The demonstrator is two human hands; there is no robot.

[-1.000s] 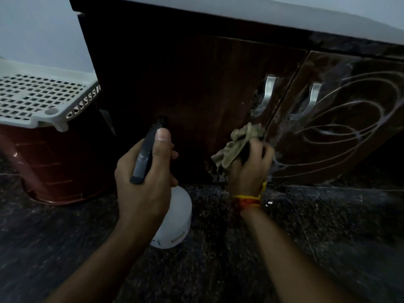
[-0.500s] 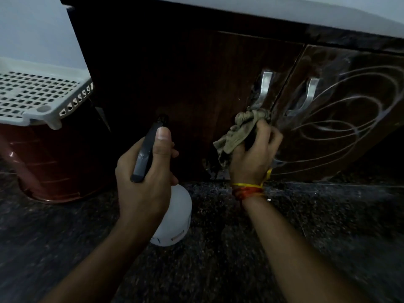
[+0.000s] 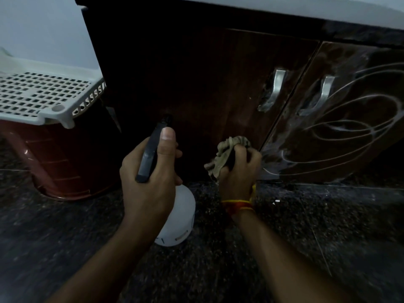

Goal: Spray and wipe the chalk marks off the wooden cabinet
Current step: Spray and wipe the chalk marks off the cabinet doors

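Low against the cabinet [image 3: 218, 84], a cloth works at the left door's bottom corner.

Right hand [image 3: 239, 171] grips the bunched cloth [image 3: 225, 154] with curled fingers, pressing it to the dark wood just left of the seam between the doors. Left hand [image 3: 150, 180] is wrapped round the spray bottle [image 3: 177, 219], thumb lying along its black trigger head, nozzle aimed at the left door. White chalk marks [image 3: 349, 132] loop across the right door, beside its metal handle [image 3: 323, 92]. A slotted basket [image 3: 43, 99] stands at far left.
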